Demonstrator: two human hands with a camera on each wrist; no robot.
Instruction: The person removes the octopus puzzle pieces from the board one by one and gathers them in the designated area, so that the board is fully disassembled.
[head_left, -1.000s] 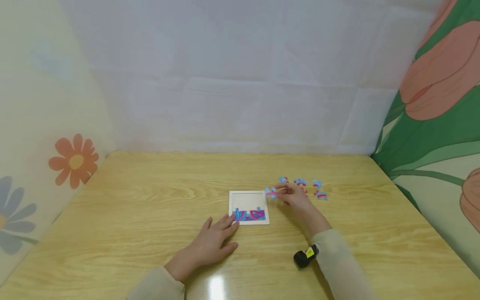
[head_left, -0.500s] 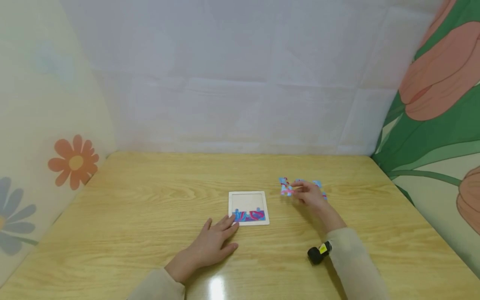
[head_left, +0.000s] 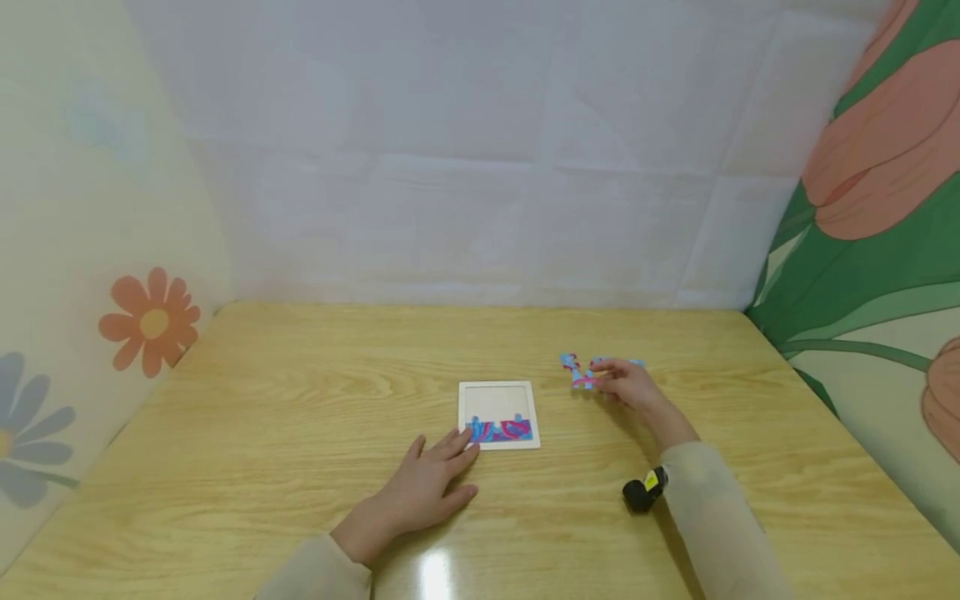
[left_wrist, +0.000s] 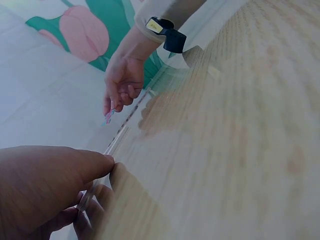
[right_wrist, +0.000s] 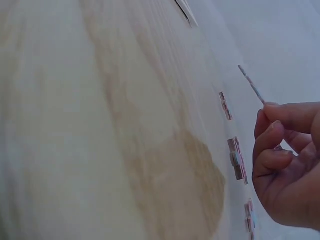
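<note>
My right hand (head_left: 636, 390) pinches a blue and pink jigsaw piece (head_left: 582, 382) by its edge, above the table to the right of the white puzzle frame (head_left: 535, 421). Seen edge-on in the right wrist view, the held piece (right_wrist: 251, 85) is raised and tilted between thumb and fingers. Blue, pink and purple pieces (head_left: 498, 431) fill the near part of the frame; its bare backing shows beyond them. My left hand (head_left: 427, 485) lies with spread fingers, fingertips on the frame's near left corner. Loose jigsaw pieces (head_left: 567, 359) lie around the right hand, some hidden behind it.
Several loose pieces (right_wrist: 237, 159) lie in a line beyond the table in the right wrist view. A wood-grain table (head_left: 315, 375) extends to a white cloth (head_left: 450, 208) at the back. Painted panels flank both sides. A black wrist camera (head_left: 643, 492) hangs at the right sleeve.
The right hand has moved right, away from the frame's upper right corner, carrying the jigsaw piece over beside the loose ones. My left hand and the frame have stayed put.
</note>
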